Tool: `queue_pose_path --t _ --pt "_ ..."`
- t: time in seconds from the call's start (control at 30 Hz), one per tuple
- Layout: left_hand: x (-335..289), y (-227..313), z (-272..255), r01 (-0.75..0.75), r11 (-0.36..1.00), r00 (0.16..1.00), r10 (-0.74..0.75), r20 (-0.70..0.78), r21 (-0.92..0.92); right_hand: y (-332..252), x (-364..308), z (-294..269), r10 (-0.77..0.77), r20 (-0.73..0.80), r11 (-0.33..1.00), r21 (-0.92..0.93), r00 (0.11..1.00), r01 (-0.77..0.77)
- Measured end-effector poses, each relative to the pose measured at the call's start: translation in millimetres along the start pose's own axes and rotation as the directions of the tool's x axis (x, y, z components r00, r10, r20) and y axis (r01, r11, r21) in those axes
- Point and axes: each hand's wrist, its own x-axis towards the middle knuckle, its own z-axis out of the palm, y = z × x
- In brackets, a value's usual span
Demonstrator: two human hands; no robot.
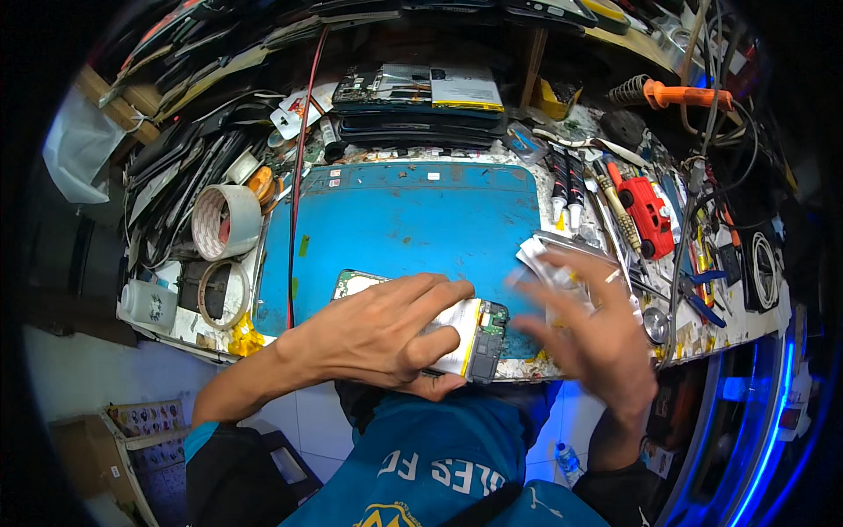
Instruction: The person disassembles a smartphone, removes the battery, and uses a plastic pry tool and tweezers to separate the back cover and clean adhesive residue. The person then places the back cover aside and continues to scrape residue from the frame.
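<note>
An opened smartphone [488, 350] with its circuit board bare lies at the near edge of the blue work mat [395, 220]. My left hand [386, 329] is closed around it, fingers across the top and thumb along the near side. Between those fingers shows part of a white battery [452, 356] with a yellow strip at one end. My right hand [597, 325] is just right of the phone, smeared by motion, its fingers stretched and apart. Crumpled whitish material [532, 255] is close to its fingertips; I cannot make out whether they touch it.
Opened devices [421, 105] are stacked behind the mat. Tape rolls [226, 220] and a translucent bottle [149, 303] stand at the left. To the right are black tubes [566, 189], a red toy car [648, 217], blue-handled pliers [702, 299] and an orange soldering iron [685, 95] with hanging cables.
</note>
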Motion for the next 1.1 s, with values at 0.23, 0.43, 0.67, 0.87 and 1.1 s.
queue_pose_path --t 0.23,0.43,0.67,0.87,1.1 --pt "-5.0 -5.4 -3.8 0.048 0.986 0.997 -0.056 -0.045 -0.162 -34.0 1.0 16.6 -0.233 0.101 0.97 0.097 0.967 0.223" --pt "-30.1 -1.3 -31.8 0.333 0.942 0.942 -0.33 0.062 -0.039 -31.5 9.2 19.9 -0.134 0.096 0.985 0.124 0.986 0.122" --pt "-41.9 -3.0 -12.1 0.419 0.907 0.895 -0.419 -0.153 -0.031 -11.6 27.8 18.1 -0.159 0.273 0.981 0.155 0.949 0.119" --pt "-44.2 -0.1 -6.5 0.429 0.903 0.882 -0.416 -0.219 0.009 -9.6 39.8 14.0 -0.15 0.375 0.956 0.289 0.915 0.039" --pt "-44.1 -3.2 -4.2 0.416 0.908 0.887 -0.39 -0.248 0.058 -9.9 51.2 10.3 -0.175 0.457 0.96 0.274 0.872 0.049"
